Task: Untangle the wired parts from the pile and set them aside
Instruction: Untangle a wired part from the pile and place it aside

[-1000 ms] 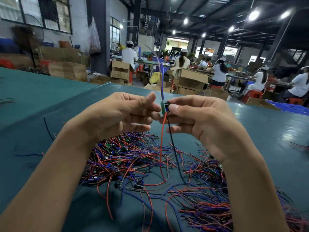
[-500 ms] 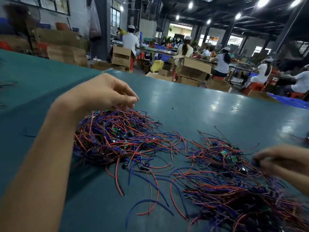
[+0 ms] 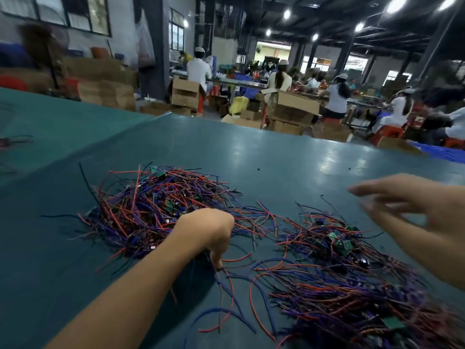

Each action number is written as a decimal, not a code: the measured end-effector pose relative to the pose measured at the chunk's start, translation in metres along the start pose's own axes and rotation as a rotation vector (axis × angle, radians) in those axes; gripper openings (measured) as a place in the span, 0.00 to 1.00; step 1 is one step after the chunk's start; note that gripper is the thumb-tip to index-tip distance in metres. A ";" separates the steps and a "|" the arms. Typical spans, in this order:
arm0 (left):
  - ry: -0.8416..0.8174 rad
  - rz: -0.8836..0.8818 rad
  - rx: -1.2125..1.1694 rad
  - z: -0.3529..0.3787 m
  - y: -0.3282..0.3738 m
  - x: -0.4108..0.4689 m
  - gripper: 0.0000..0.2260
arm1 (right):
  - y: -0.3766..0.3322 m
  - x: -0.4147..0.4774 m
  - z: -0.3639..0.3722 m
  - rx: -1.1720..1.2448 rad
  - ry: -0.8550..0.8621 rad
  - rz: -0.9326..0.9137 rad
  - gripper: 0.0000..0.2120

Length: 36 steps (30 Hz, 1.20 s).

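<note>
Head view: at centre frame, my left hand curled downward and pinched loose wires at the lower edge of the tangled wire pile. At right, my blurred right hand, fingers spread and holding nothing, hovered above a second pile on the teal table.

Teal table, glossy top. Left pile: red, blue, black wired parts, tangled. Right pile near it, broader. Loose wires between.

table is coloured teal | wires are coloured red, blue, purple, black | circuit boards at centre right are coloured green | cardboard boxes at upper centre are coloured brown | stools are coloured red-orange | bag is coloured yellow
</note>
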<state>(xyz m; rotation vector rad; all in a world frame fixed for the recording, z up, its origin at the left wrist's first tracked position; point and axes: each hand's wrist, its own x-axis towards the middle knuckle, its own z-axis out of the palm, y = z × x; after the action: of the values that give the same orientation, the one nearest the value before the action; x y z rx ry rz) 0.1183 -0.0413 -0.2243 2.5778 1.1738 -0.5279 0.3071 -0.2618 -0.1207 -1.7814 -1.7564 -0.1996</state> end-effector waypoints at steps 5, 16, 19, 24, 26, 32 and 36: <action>0.124 0.164 -0.261 -0.029 -0.020 -0.022 0.10 | -0.045 0.047 -0.004 0.146 -0.469 0.122 0.18; 1.049 0.542 -0.826 -0.065 -0.021 -0.061 0.09 | -0.054 0.080 0.064 0.535 -0.590 0.134 0.12; 1.089 0.529 -0.843 -0.066 -0.021 -0.064 0.06 | -0.058 0.090 0.086 0.829 -0.434 0.305 0.11; 1.032 0.558 -0.798 -0.068 -0.020 -0.069 0.07 | -0.051 0.097 0.094 1.209 -0.205 0.416 0.04; 1.065 0.602 -0.864 -0.068 -0.016 -0.070 0.08 | -0.048 0.098 0.091 1.290 -0.158 0.414 0.05; 1.344 0.700 -1.020 -0.066 -0.003 -0.071 0.06 | -0.047 0.096 0.083 1.506 -0.170 0.409 0.29; 1.298 0.706 -1.147 -0.068 -0.005 -0.071 0.07 | -0.053 0.095 0.085 1.553 -0.235 0.337 0.29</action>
<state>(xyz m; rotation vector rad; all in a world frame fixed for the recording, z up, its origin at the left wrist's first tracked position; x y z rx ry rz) 0.0859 -0.0604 -0.1334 1.7836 0.3445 1.6268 0.2402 -0.1405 -0.1225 -0.8270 -1.0210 1.2112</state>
